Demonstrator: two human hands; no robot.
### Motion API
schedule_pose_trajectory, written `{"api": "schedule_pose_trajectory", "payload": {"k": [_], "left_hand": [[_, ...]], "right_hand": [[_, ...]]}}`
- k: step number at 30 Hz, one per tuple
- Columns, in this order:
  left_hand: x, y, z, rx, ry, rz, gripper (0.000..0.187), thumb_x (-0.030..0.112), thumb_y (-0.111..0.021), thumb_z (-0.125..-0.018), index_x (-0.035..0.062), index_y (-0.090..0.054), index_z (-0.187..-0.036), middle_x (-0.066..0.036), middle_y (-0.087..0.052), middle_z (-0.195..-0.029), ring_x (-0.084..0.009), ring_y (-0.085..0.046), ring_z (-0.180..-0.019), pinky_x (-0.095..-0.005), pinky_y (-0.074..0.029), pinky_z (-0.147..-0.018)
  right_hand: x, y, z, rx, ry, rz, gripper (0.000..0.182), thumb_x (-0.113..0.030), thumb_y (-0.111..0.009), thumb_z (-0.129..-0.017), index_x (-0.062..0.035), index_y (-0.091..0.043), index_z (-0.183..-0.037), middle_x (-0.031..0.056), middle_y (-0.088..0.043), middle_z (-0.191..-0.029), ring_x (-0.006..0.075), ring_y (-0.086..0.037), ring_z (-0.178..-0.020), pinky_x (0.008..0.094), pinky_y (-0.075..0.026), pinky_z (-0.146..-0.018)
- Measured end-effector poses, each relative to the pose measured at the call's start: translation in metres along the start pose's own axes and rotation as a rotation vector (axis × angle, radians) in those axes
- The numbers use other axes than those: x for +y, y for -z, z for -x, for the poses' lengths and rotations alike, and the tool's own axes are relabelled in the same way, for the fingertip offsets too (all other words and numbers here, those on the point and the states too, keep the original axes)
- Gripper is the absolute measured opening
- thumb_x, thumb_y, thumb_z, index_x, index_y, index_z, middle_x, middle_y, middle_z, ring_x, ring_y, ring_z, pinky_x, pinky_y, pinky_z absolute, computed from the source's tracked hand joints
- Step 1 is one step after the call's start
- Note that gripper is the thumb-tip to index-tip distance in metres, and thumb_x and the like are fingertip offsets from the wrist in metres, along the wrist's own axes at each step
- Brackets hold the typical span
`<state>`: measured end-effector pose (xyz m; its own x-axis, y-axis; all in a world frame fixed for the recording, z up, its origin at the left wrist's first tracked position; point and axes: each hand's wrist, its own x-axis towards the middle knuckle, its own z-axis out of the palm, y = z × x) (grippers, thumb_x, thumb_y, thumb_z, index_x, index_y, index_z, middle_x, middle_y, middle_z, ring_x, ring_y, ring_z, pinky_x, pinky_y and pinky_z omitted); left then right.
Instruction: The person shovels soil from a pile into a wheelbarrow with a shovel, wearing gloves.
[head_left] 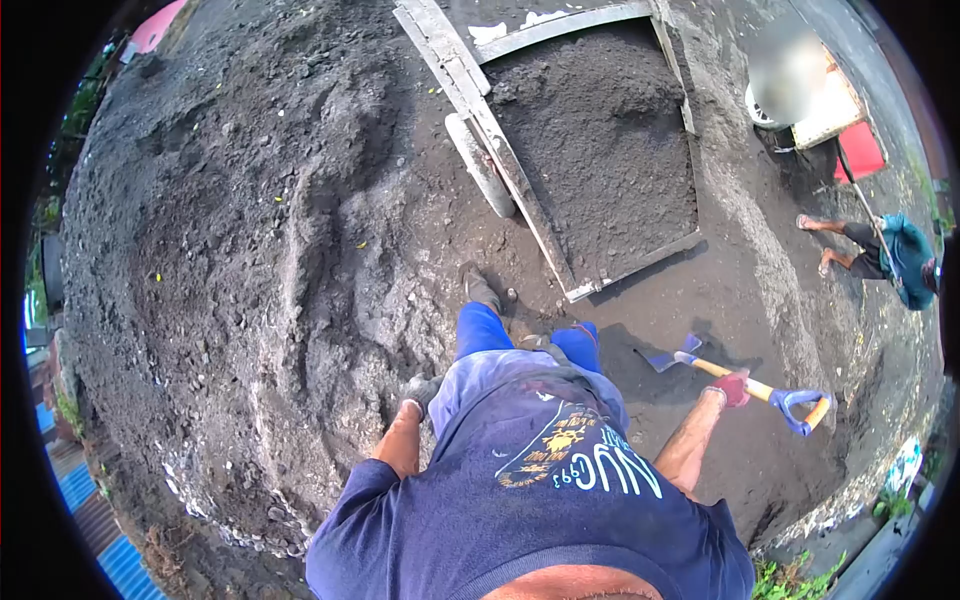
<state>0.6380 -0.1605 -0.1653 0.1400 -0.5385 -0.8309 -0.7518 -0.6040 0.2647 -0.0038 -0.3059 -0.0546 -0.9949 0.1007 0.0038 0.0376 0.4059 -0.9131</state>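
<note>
My right hand (734, 389), in a red glove, is closed around the wooden shaft of a shovel (762, 390), about midway along it. The shovel hangs to my right, its blue D-shaped grip pointing away from me and its blade (672, 354) low by the ground near my feet. My left hand (422, 390), in a grey glove, hangs beside my left thigh; its fingers cannot be made out singly, and no tool shows in it. Ahead of me stands a two-wheeled cart (572, 290), its wooden box filled with dark sand (610, 140).
Uneven dark sand (230, 230) rises to my left. The cart's wheel (480, 165) stands at its left side. At the right, another person (905, 260) holds a long-handled tool near a white and red container (830, 110). Corrugated sheets (100, 510) lie at the lower left.
</note>
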Motion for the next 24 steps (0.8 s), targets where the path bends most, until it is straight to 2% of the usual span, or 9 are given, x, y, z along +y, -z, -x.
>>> {"api": "schedule_pose_trajectory", "payload": {"k": [2, 3, 4, 5, 7, 8, 11, 14, 24], "left_hand": [[-0.010, -0.011, -0.016, 0.002, 0.004, 0.046, 0.049, 0.042, -0.057, -0.083, 0.0005, -0.061, -0.110, -0.023, -0.063, -0.107, -0.0365, -0.059, -0.102, -0.0374, -0.047, -0.084], [-0.014, -0.016, -0.027, 0.012, 0.006, 0.082, 0.049, 0.042, -0.058, -0.083, 0.0008, -0.062, -0.109, -0.023, -0.063, -0.107, -0.0366, -0.059, -0.101, -0.0379, -0.047, -0.084], [-0.017, -0.020, -0.041, 0.028, 0.001, 0.134, 0.049, 0.042, -0.058, -0.083, 0.0012, -0.062, -0.109, -0.023, -0.063, -0.106, -0.0366, -0.060, -0.101, -0.0385, -0.047, -0.084], [-0.020, -0.017, -0.056, 0.043, -0.011, 0.180, 0.048, 0.042, -0.058, -0.082, 0.0016, -0.062, -0.108, -0.023, -0.064, -0.106, -0.0367, -0.060, -0.101, -0.0391, -0.047, -0.084], [-0.037, -0.009, -0.096, 0.074, -0.036, 0.262, 0.048, 0.043, -0.059, -0.081, 0.0023, -0.063, -0.106, -0.023, -0.064, -0.104, -0.0368, -0.060, -0.101, -0.0402, -0.047, -0.084], [-0.051, -0.003, -0.117, 0.086, -0.054, 0.294, 0.048, 0.043, -0.059, -0.081, 0.0026, -0.064, -0.106, -0.023, -0.064, -0.104, -0.0369, -0.060, -0.101, -0.0407, -0.047, -0.084], [-0.088, 0.057, -0.149, 0.092, 0.052, 0.345, 0.047, 0.043, -0.064, -0.077, 0.0029, -0.066, -0.101, -0.021, -0.067, -0.097, -0.0342, -0.063, -0.096, -0.0412, -0.047, -0.083], [-0.049, 0.183, -0.123, 0.287, 0.352, 1.180, 0.024, 0.020, -0.065, -0.078, 0.0017, -0.058, -0.092, -0.008, -0.060, -0.067, -0.0172, -0.058, -0.053, -0.0321, -0.046, -0.045], [-0.004, 0.430, -0.201, 0.513, 0.029, 1.351, 0.054, 0.025, -0.058, -0.086, 0.0030, -0.040, -0.133, -0.010, -0.061, -0.092, -0.0175, -0.062, -0.064, -0.0277, -0.049, -0.050]], "right_hand": [[0.063, -0.047, 0.046, -0.654, -0.400, -0.180, 0.042, -0.019, -0.061, -0.082, -0.0096, -0.048, -0.121, 0.0100, -0.062, -0.093, 0.0220, -0.063, -0.085, 0.0356, -0.050, -0.064], [0.080, -0.067, 0.091, -1.122, -0.325, -0.291, 0.043, -0.016, -0.061, -0.083, -0.0116, -0.047, -0.124, 0.0090, -0.062, -0.095, 0.0214, -0.063, -0.084, 0.0348, -0.049, -0.066], [0.025, -0.073, 0.189, -1.092, -0.373, -0.120, 0.043, -0.016, -0.062, -0.085, -0.0118, -0.047, -0.125, 0.0093, -0.061, -0.102, 0.0229, -0.063, -0.085, 0.0333, -0.049, -0.063], [0.023, -0.102, 0.242, -1.250, -0.240, 0.008, 0.040, -0.012, -0.059, -0.087, -0.0082, -0.048, -0.125, 0.0088, -0.061, -0.093, 0.0170, -0.061, -0.076, 0.0283, -0.048, -0.062], [0.013, -0.150, 0.333, -1.475, 0.676, 0.095, 0.045, -0.011, -0.061, -0.085, -0.0045, -0.047, -0.128, 0.0161, -0.063, -0.103, 0.0229, -0.063, -0.091, 0.0330, -0.052, -0.077], [-0.019, -0.163, 0.381, -1.557, 0.712, 0.092, 0.047, -0.010, -0.062, -0.083, -0.0041, -0.047, -0.127, 0.0187, -0.062, -0.107, 0.0263, -0.063, -0.098, 0.0350, -0.050, -0.086], [-0.092, -0.223, 0.494, -1.323, 1.154, -0.088, 0.059, -0.015, -0.067, -0.076, -0.0008, -0.045, -0.129, 0.0206, -0.054, -0.123, 0.0330, -0.054, -0.113, 0.0398, -0.044, -0.096], [-0.164, -0.276, 0.576, -1.185, 1.323, -0.270, 0.064, -0.013, -0.068, -0.073, -0.0001, -0.044, -0.131, 0.0214, -0.050, -0.126, 0.0349, -0.049, -0.118, 0.0400, -0.041, -0.099], [-0.171, -0.414, 0.658, -0.957, 1.410, -0.250, 0.078, -0.029, -0.076, -0.066, -0.0086, -0.045, -0.134, 0.0200, -0.045, -0.129, 0.0370, -0.042, -0.123, 0.0452, -0.040, -0.102]]}}
